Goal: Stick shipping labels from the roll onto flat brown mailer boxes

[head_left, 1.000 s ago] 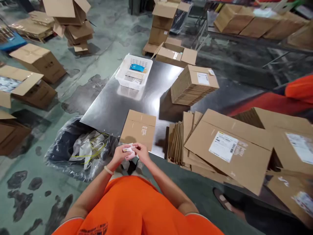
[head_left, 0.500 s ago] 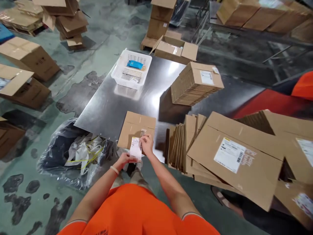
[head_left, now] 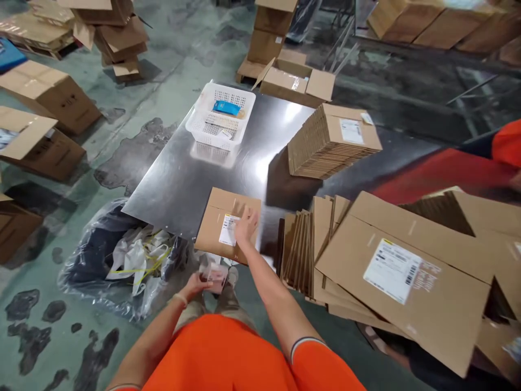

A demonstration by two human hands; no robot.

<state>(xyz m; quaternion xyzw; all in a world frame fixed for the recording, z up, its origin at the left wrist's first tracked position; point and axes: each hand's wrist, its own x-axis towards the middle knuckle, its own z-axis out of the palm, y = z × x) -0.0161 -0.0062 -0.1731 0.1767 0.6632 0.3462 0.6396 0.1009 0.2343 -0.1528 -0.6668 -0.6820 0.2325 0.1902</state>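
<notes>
A flat cardboard carton lies at the near edge of the steel table. On it is a white printed label. My right hand rests over the label's right side and the cardboard, its fingers stretched out. Below the table edge, my left hand pinches a thin, translucent pinkish sheet, which looks like label backing. The hand is closed on the sheet's left side, apart from the carton.
A white basket holds a blue packet. Stacked flat cartons stand at right, with labelled cartons nearer. A plastic-lined bin with scraps sits left. Part of another person's orange sleeve shows at far right.
The label, earlier held between both hands, is now on the carton. My right hand has flattened onto it. My left hand has moved down and left with the translucent sheet.
</notes>
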